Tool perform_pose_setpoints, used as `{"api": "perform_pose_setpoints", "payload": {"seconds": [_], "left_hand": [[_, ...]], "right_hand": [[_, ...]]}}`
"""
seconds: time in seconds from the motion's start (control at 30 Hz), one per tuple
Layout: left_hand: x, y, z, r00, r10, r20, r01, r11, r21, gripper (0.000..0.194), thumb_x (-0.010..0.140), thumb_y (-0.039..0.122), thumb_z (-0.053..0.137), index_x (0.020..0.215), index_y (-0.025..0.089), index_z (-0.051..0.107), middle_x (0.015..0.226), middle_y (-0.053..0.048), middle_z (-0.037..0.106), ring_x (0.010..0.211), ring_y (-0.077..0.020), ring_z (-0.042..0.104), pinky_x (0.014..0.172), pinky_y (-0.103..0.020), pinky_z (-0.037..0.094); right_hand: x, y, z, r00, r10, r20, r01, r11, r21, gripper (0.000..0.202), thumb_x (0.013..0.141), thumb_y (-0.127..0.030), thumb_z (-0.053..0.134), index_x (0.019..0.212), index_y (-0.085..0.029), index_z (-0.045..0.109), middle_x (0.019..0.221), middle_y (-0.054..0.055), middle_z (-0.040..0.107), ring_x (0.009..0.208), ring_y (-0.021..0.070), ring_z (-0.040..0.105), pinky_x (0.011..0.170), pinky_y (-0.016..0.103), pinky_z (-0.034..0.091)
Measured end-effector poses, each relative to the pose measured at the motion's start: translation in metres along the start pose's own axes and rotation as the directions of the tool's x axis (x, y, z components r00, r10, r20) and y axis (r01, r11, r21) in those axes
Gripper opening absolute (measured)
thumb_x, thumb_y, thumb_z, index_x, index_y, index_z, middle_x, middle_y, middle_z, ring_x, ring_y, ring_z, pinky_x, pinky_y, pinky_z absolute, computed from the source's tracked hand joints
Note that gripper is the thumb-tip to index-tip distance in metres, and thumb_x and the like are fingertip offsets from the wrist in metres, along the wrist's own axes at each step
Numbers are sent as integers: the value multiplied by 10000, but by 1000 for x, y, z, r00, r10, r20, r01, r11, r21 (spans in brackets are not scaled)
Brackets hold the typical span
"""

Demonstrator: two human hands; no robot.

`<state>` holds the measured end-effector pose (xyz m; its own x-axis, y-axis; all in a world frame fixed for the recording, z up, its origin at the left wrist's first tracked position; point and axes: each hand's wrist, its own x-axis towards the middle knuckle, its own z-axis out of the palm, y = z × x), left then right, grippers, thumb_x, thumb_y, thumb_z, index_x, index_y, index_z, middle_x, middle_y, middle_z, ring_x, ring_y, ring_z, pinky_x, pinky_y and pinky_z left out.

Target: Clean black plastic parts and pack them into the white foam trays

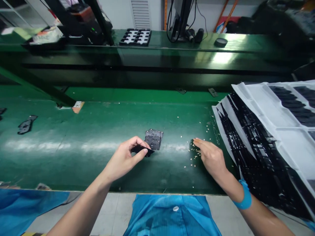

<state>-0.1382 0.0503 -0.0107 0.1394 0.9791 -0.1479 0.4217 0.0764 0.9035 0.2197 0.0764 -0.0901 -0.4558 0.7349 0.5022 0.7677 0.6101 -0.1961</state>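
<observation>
My left hand (133,154) pinches a thin black plastic part (140,150) between thumb and fingers, tilted just above the green bench. Right behind it, several flat dark-grey parts (154,139) lie close together on the bench top. My right hand (209,154) is lowered to the bench at the right, fingers drawn together beside a scatter of tiny pale pieces (194,152). Its fingertips point left, and whether they hold one of these pieces is too small to make out. A blue band (244,195) circles my right wrist.
White trays (285,108) filled with black parts are stacked at the right. Loose dark parts (27,124) lie at the left, others (213,92) below the shelf. A green post (36,80) slants down at the left. On the shelf stand a black tray (136,36) and a monitor stand (180,23).
</observation>
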Motion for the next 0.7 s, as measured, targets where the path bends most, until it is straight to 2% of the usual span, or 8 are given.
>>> {"api": "perform_pose_setpoints", "payload": {"seconds": [0.13,0.23,0.33,0.43,0.5,0.57,0.63,0.7], "left_hand": [[3,-3,4,1000,7,21,-7,1000,22,106,947,316,692,947,210,696,1019,-43,780,951,-199,727,895,-330,552],[6,-7,2,1000,-1,7,1,999,47,126,945,335,697,967,211,711,1008,-42,778,949,-204,723,892,-329,546],[6,-11,0,1000,-7,-4,7,999,54,147,942,354,706,971,210,713,1004,-44,777,944,-209,722,890,-330,542],[5,-11,2,1000,-6,2,6,999,32,158,941,361,714,967,205,709,1016,-51,778,952,-212,727,900,-333,541],[5,-10,4,1000,0,3,0,1000,23,156,942,356,716,966,202,709,1023,-56,780,963,-214,728,910,-334,539],[5,-8,6,1000,7,9,-8,1000,21,151,945,351,714,962,201,712,1021,-57,780,969,-215,727,915,-333,537],[4,-7,6,999,23,29,-24,999,31,144,955,346,705,966,203,718,1017,-54,779,973,-215,722,912,-329,532],[3,-5,4,997,47,59,-50,997,51,145,971,346,689,969,207,728,1009,-55,776,970,-215,715,898,-325,525]], "right_hand": [[12,7,-15,995,62,-81,-66,997,-48,149,1047,-141,621,960,-169,738,928,67,846,786,207,803,713,324,612],[11,2,-25,988,130,-83,-137,987,-81,105,1036,-250,681,979,-167,711,824,70,807,691,219,748,675,347,589],[0,-21,-30,993,114,-9,-114,993,16,218,1062,-92,511,1146,-146,704,1081,143,806,992,266,774,891,433,631],[-13,-59,-25,995,-3,96,-12,988,153,384,1045,-33,436,1347,-131,652,1409,188,704,1357,286,644,1152,550,527],[-20,-80,-17,959,-122,254,73,978,194,445,1079,-164,486,1519,-109,533,1548,187,609,1485,314,529,1227,621,434],[-26,-87,-9,904,-179,389,107,974,200,657,1084,-399,548,1641,-100,366,1645,182,499,1546,353,442,1265,699,326],[-30,-77,-3,886,-129,446,68,986,151,872,1047,-566,566,1703,-116,209,1694,191,414,1572,384,392,1276,749,225],[-34,-56,-2,904,6,427,-29,998,47,938,1046,-585,553,1727,-140,86,1715,214,355,1589,406,352,1273,772,162]]}}
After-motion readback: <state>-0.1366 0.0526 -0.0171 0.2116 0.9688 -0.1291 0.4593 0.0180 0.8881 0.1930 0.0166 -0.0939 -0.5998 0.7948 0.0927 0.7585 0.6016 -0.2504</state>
